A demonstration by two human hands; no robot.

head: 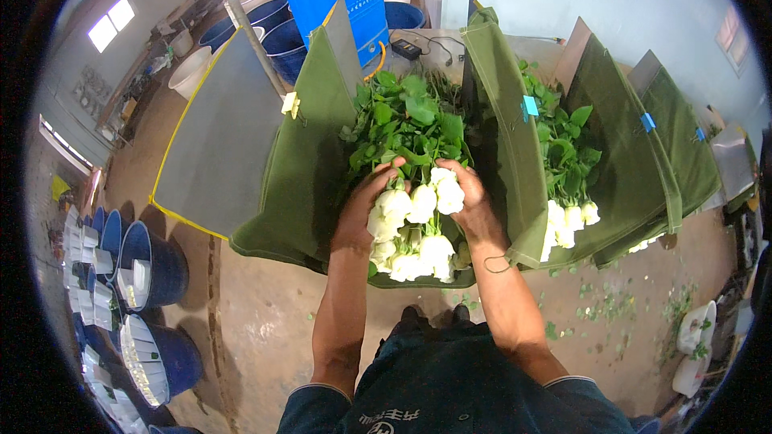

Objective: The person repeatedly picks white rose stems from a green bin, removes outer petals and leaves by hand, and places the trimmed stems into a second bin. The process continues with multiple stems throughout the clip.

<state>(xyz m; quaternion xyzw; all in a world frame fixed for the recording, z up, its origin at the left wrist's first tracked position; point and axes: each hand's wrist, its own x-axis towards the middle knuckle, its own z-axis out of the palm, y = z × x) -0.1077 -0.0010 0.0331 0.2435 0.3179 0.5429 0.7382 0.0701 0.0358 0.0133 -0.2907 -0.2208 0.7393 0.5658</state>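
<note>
Several white roses [420, 205] with leafy green stems lie in a bay lined with green cloth, their blooms towards me. My left hand [369, 196] cups the left side of the upper blooms, its thumb and fingers around the stems just below the heads. On the opposite side, my right hand [471, 191] holds the same roses, its fingers partly hidden behind a bloom. A lower row of white roses [416, 259] rests beneath them at the bay's front edge. Dense green leaves [410, 114] spread beyond my hands.
Cloth-covered dividers [512, 132] flank the bay, with clips on their edges. More white roses [567, 220] lie in the bay to the right. A blue tank [338, 6] stands behind. Blue buckets [172, 355] line the left floor; leaf scraps [603, 307] litter the right.
</note>
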